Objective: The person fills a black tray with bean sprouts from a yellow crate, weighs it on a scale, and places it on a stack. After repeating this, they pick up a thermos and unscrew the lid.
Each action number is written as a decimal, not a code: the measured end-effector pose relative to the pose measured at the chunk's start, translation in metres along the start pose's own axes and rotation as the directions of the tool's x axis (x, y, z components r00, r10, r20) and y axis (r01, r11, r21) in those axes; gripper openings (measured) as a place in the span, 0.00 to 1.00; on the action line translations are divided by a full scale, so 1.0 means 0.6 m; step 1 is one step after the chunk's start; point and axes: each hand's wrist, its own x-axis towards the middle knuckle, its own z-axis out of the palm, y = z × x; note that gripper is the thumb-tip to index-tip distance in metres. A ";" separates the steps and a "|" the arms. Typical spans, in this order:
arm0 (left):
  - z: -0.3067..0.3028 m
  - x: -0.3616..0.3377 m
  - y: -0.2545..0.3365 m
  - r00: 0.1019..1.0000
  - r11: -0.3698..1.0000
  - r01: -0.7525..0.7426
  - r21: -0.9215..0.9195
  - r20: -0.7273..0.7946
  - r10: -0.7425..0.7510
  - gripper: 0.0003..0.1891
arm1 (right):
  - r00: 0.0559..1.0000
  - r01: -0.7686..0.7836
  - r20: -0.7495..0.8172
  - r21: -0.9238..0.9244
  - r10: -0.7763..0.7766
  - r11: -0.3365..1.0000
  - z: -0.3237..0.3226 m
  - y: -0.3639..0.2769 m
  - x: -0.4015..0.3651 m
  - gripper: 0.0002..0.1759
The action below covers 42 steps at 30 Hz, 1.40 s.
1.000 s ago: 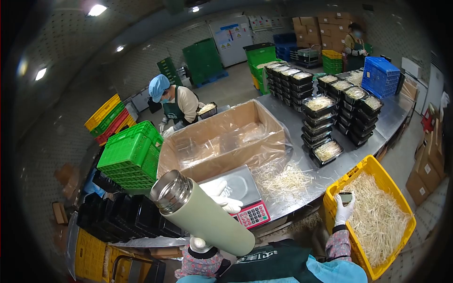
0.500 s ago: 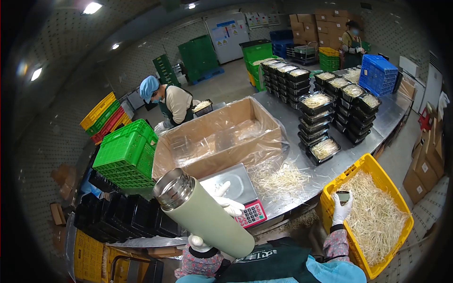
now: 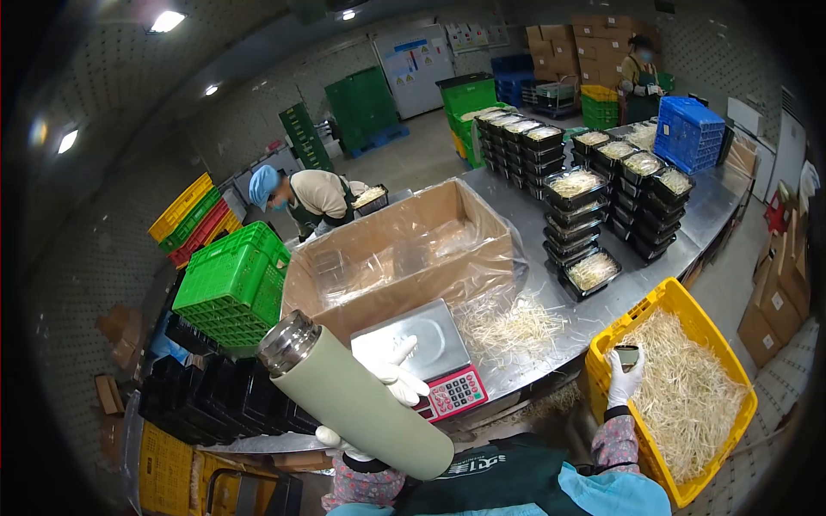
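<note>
A pale green thermos flask [image 3: 357, 400] is tilted close to the camera, its bare steel mouth [image 3: 292, 344] pointing up and left. My left hand [image 3: 391, 378], in a white glove, is wrapped round its body; the thumb shows on the near side and the fingers behind. My gloved right hand [image 3: 625, 383] grips a small green thermos lid [image 3: 627, 354] with a dark inside, over the edge of a yellow crate [image 3: 747, 421] of pale bean sprouts [image 3: 680, 396]. Behind the flask is a scale [image 3: 422, 331] with a red keypad.
Loose sprouts [image 3: 508, 331] lie on the steel table [image 3: 508, 206] beside a plastic-lined cardboard box [image 3: 404, 267]. Stacked black trays [image 3: 572, 224] of sprouts stand beyond. Green crates [image 3: 228, 288] and black trays [image 3: 224, 391] are on the left. A co-worker [image 3: 314, 198] bends behind the box.
The flask in my left hand has shifted left and slightly down, showing more of the scale's keypad. My right hand still holds the lid. The co-worker behind the box leans lower.
</note>
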 end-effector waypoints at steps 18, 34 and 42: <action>0.031 -0.035 0.010 0.898 0.891 0.441 0.107 -0.051 -0.438 0.51 | 0.999 0.039 0.003 -0.036 -0.039 0.999 -0.001 -0.001 -0.005 0.45; 0.076 0.091 0.021 0.900 0.604 -0.308 0.735 0.432 -0.066 0.32 | 0.990 0.142 0.025 -0.105 -0.140 0.984 -0.001 0.022 0.001 0.45; 0.122 0.136 0.018 0.835 0.656 -0.426 0.623 0.551 0.019 0.31 | 0.997 0.068 0.037 -0.148 -0.063 0.987 -0.005 -0.018 -0.012 0.47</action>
